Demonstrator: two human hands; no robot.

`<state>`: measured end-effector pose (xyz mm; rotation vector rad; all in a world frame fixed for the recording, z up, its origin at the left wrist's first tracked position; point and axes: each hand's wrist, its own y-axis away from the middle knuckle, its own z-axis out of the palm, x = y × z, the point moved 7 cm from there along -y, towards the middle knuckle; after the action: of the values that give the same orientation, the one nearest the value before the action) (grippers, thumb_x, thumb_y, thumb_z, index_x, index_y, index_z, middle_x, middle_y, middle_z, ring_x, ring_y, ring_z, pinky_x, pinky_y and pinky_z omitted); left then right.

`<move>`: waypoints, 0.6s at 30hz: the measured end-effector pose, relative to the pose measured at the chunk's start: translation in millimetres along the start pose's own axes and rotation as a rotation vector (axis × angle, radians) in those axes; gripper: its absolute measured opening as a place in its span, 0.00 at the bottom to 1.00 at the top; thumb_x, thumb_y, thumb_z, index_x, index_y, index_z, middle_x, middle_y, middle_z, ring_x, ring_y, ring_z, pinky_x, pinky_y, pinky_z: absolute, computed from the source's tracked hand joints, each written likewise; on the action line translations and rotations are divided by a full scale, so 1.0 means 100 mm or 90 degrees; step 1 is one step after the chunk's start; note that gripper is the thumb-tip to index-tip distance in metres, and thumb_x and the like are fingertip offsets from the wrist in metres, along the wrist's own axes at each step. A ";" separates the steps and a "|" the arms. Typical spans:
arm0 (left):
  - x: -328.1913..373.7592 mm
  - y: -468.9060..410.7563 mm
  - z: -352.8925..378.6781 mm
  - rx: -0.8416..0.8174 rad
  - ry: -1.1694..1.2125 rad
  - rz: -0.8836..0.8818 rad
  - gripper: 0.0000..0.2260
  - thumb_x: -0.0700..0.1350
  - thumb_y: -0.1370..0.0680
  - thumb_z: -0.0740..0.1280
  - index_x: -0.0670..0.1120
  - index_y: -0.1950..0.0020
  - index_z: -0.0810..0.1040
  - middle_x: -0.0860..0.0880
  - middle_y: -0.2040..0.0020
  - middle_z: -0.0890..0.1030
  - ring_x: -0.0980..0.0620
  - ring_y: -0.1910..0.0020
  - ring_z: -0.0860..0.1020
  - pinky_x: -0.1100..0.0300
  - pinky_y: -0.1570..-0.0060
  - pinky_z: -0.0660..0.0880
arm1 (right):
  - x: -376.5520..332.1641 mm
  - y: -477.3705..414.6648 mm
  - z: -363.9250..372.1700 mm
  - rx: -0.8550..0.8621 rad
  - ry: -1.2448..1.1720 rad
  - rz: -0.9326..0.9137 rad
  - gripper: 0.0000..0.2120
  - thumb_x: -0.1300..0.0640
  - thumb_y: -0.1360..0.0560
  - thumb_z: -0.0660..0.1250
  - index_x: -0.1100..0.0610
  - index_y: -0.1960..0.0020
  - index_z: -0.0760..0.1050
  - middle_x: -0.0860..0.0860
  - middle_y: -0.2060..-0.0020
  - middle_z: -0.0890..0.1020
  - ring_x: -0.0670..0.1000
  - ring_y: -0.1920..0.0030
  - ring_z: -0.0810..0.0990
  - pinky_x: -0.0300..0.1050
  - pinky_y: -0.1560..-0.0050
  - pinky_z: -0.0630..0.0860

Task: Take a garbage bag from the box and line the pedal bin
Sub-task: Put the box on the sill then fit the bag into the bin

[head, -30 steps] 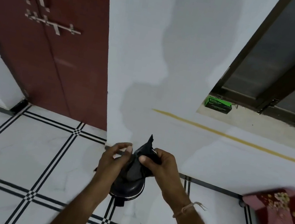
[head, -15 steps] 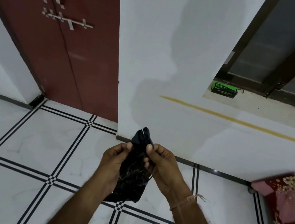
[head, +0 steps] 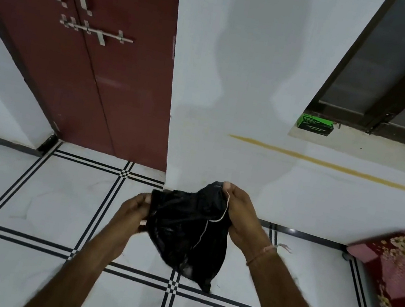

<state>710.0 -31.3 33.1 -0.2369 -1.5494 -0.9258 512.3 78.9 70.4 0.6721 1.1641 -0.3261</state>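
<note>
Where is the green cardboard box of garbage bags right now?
In the head view the green cardboard box sits upper right, at the left end of the pale window ledge, under the corner of the dark window frame.

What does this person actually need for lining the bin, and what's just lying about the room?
Part of the job:
- black garbage bag, gripped by the left hand and the right hand
- green box on the window ledge
- the pedal bin is not in view

Just lying about:
- red double door
- floral bedding
- tiled floor
</note>
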 end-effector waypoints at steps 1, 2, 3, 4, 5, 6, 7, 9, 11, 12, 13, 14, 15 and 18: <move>0.13 0.00 0.01 0.007 -0.018 0.015 0.17 0.55 0.14 0.56 0.48 0.37 0.80 0.51 0.40 0.85 0.49 0.38 0.80 0.56 0.44 0.77 | -0.05 -0.02 0.11 -0.045 0.037 -0.010 0.18 0.55 0.14 0.59 0.69 0.50 0.78 0.59 0.58 0.80 0.53 0.58 0.80 0.39 0.58 0.80; 0.24 -0.02 0.07 -0.011 -0.029 0.018 0.18 0.59 0.14 0.54 0.49 0.38 0.77 0.53 0.39 0.82 0.51 0.37 0.78 0.55 0.40 0.76 | -0.08 -0.03 0.19 -0.082 0.071 -0.014 0.18 0.54 0.14 0.59 0.67 0.52 0.78 0.57 0.60 0.80 0.51 0.61 0.80 0.39 0.59 0.79; 0.33 -0.02 0.17 -0.059 -0.044 0.015 0.18 0.63 0.16 0.55 0.53 0.38 0.75 0.55 0.39 0.81 0.53 0.36 0.76 0.56 0.39 0.75 | -0.10 -0.05 0.27 -0.113 0.106 -0.013 0.18 0.53 0.14 0.60 0.64 0.54 0.78 0.54 0.62 0.80 0.48 0.63 0.79 0.38 0.61 0.77; 0.36 -0.05 0.26 -0.122 -0.074 0.020 0.20 0.67 0.19 0.60 0.56 0.37 0.74 0.57 0.38 0.81 0.55 0.34 0.76 0.58 0.38 0.74 | -0.10 -0.06 0.34 -0.142 0.134 -0.008 0.17 0.52 0.14 0.60 0.62 0.55 0.78 0.53 0.63 0.80 0.47 0.64 0.79 0.38 0.61 0.76; 0.35 -0.10 0.31 -0.175 -0.098 0.023 0.23 0.68 0.22 0.64 0.57 0.33 0.74 0.59 0.36 0.81 0.56 0.32 0.76 0.59 0.36 0.73 | -0.10 -0.08 0.41 -0.165 0.147 0.007 0.16 0.52 0.15 0.60 0.62 0.54 0.78 0.52 0.63 0.80 0.47 0.64 0.79 0.38 0.62 0.76; 0.32 -0.14 0.33 -0.222 -0.116 0.023 0.23 0.64 0.22 0.68 0.55 0.31 0.76 0.56 0.35 0.82 0.56 0.32 0.77 0.58 0.34 0.73 | -0.09 -0.10 0.45 -0.183 0.143 0.028 0.16 0.52 0.15 0.61 0.62 0.52 0.78 0.53 0.62 0.80 0.47 0.64 0.79 0.39 0.62 0.76; 0.34 -0.16 0.33 -0.258 -0.118 0.041 0.19 0.58 0.20 0.69 0.51 0.31 0.79 0.53 0.37 0.85 0.54 0.35 0.80 0.57 0.34 0.74 | -0.09 -0.11 0.47 -0.199 0.132 0.049 0.16 0.52 0.15 0.61 0.62 0.52 0.78 0.54 0.62 0.81 0.48 0.64 0.80 0.39 0.62 0.77; 0.36 -0.20 0.31 -0.283 -0.098 0.061 0.12 0.48 0.18 0.69 0.42 0.40 0.84 0.46 0.44 0.87 0.50 0.43 0.84 0.56 0.40 0.77 | -0.13 -0.15 0.46 -0.217 0.111 0.069 0.16 0.52 0.14 0.59 0.62 0.52 0.78 0.54 0.61 0.81 0.49 0.62 0.81 0.39 0.60 0.79; 0.35 -0.22 0.32 -0.305 -0.034 0.050 0.14 0.46 0.19 0.69 0.35 0.42 0.83 0.40 0.46 0.86 0.47 0.46 0.83 0.55 0.42 0.77 | -0.17 -0.19 0.47 -0.212 0.108 0.070 0.17 0.53 0.14 0.58 0.61 0.54 0.78 0.53 0.62 0.82 0.49 0.62 0.81 0.40 0.59 0.79; 0.33 -0.21 0.34 -0.314 0.002 0.028 0.16 0.45 0.20 0.70 0.32 0.41 0.81 0.36 0.45 0.85 0.45 0.46 0.83 0.54 0.41 0.77 | -0.18 -0.22 0.48 -0.194 0.098 0.074 0.16 0.53 0.14 0.59 0.61 0.54 0.77 0.52 0.63 0.82 0.48 0.64 0.81 0.39 0.60 0.79; 0.30 -0.22 0.34 -0.301 0.032 0.006 0.18 0.46 0.21 0.71 0.31 0.40 0.80 0.34 0.44 0.84 0.43 0.45 0.82 0.53 0.41 0.77 | -0.16 -0.27 0.49 -0.161 0.087 0.085 0.16 0.52 0.15 0.61 0.61 0.55 0.78 0.52 0.65 0.82 0.48 0.65 0.81 0.39 0.62 0.79; 0.28 -0.23 0.35 -0.281 0.055 -0.003 0.18 0.46 0.22 0.72 0.31 0.42 0.81 0.34 0.44 0.84 0.41 0.45 0.82 0.53 0.41 0.78 | -0.13 -0.33 0.46 -0.106 0.094 0.080 0.15 0.51 0.16 0.63 0.60 0.54 0.78 0.52 0.65 0.82 0.48 0.65 0.81 0.39 0.63 0.80; 0.28 -0.23 0.36 -0.245 0.074 -0.004 0.17 0.47 0.24 0.74 0.33 0.45 0.83 0.34 0.46 0.84 0.41 0.46 0.81 0.52 0.42 0.78 | -0.11 -0.38 0.40 -0.032 0.141 0.055 0.14 0.50 0.17 0.66 0.60 0.53 0.79 0.51 0.63 0.83 0.49 0.63 0.83 0.40 0.62 0.80; 0.33 -0.26 0.32 -0.103 0.093 0.026 0.27 0.55 0.32 0.80 0.31 0.52 0.81 0.36 0.54 0.82 0.40 0.52 0.79 0.47 0.46 0.76 | -0.23 -0.27 0.12 0.257 0.336 -0.124 0.14 0.44 0.22 0.71 0.55 0.52 0.80 0.48 0.57 0.85 0.49 0.54 0.83 0.44 0.53 0.79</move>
<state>662.6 -39.2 54.8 -0.3082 -1.3331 -1.0146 497.1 48.5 85.8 1.0382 1.6952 -0.5806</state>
